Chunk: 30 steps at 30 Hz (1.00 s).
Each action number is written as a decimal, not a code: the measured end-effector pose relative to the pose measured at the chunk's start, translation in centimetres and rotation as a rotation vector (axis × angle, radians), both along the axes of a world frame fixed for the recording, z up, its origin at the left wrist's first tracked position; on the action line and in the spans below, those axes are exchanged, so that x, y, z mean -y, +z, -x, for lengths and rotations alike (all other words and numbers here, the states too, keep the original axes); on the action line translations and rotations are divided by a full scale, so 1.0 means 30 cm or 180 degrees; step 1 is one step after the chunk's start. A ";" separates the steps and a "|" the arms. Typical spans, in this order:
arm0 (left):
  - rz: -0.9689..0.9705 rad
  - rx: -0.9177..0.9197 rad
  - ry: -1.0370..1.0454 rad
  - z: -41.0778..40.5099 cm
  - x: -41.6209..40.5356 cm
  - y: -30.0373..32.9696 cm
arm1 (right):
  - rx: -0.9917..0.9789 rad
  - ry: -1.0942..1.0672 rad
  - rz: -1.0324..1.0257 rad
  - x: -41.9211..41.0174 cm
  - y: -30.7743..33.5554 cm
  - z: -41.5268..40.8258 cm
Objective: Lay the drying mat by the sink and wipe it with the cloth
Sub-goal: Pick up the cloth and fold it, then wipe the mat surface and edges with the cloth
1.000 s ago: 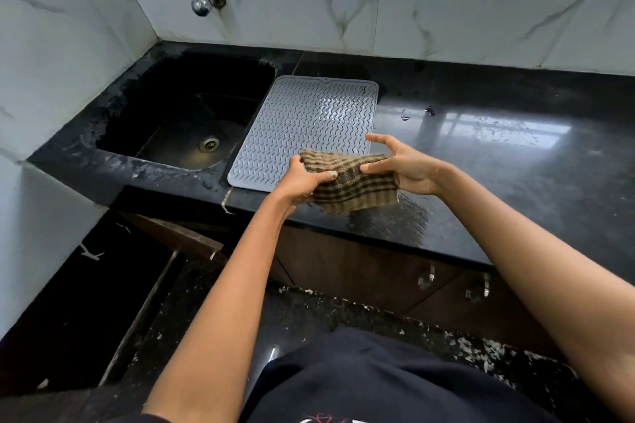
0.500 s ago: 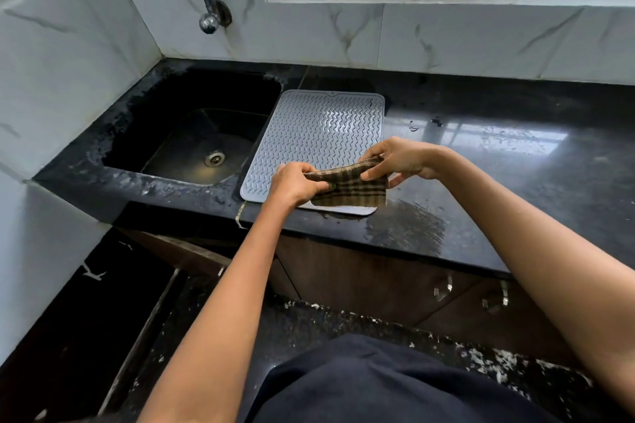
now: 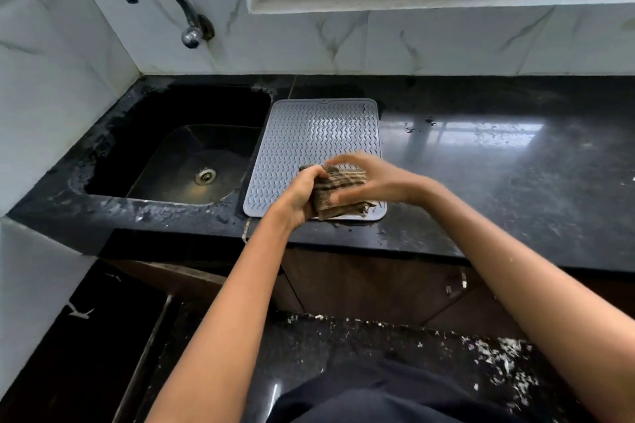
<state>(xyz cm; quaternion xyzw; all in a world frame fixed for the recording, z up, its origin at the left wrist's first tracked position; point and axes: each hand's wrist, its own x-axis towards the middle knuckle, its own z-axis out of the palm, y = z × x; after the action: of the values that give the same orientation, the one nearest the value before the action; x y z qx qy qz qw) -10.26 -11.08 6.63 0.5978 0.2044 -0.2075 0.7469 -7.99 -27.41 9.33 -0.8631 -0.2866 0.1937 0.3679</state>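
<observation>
A grey ribbed drying mat (image 3: 309,141) lies flat on the black counter, just right of the sink (image 3: 178,154). Over the mat's near right corner I hold a brown striped cloth (image 3: 340,194), bunched and folded. My left hand (image 3: 302,192) grips its left side. My right hand (image 3: 371,182), blurred with motion, has its fingers on the cloth's right side and top. The cloth's lower edge touches or hangs just above the mat. The hands and the cloth hide the mat's near right part.
A curved metal tap (image 3: 161,3) sticks out of the marble wall above the sink. The glossy black counter (image 3: 498,165) stretches to the right, with wet specks. A window sill (image 3: 412,0) runs above. Dark cabinet doors (image 3: 378,288) stand below the counter edge.
The cloth went from spread between both hands to folded into a tight bunch. Both hands came closer together and moved over the mat's near right corner.
</observation>
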 end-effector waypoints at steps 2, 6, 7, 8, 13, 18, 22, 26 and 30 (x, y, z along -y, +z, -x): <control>0.0421 -0.0126 -0.0069 0.000 0.007 0.000 | -0.0162 0.0170 0.0367 -0.025 -0.056 0.030; 0.0451 -0.0106 -0.0374 -0.010 0.017 -0.015 | -0.0327 -0.0307 0.0173 -0.017 -0.137 0.016; 0.0359 -0.0044 -0.0432 -0.026 0.015 -0.020 | -0.0486 -0.0390 0.0013 -0.014 -0.142 -0.006; 0.0249 -0.0003 -0.0494 -0.039 0.016 -0.024 | -0.0638 -0.0436 -0.0102 -0.010 -0.147 -0.024; -0.0695 0.0183 -0.0493 -0.152 0.051 -0.039 | -0.1061 -0.0508 -0.0120 0.022 -0.151 -0.152; -0.2199 0.0393 -0.0421 -0.346 0.066 -0.114 | -0.1134 -0.0576 0.0100 0.083 -0.126 -0.362; -0.3146 0.0636 -0.0283 -0.551 0.047 -0.194 | -0.0803 -0.1112 -0.0018 0.115 -0.120 -0.562; -0.3806 0.0867 -0.0644 -0.745 0.021 -0.294 | -0.0273 -0.1838 -0.0034 0.097 -0.145 -0.768; -0.4467 0.1147 -0.1065 -0.855 -0.021 -0.386 | 0.0294 -0.2285 0.0003 0.012 -0.187 -0.956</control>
<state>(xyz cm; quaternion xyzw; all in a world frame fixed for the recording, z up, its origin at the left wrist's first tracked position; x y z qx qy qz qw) 15.39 -10.46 -4.96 0.9823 0.0695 -0.0379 0.1698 20.69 -27.79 3.72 -0.9168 0.0185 0.0130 0.3987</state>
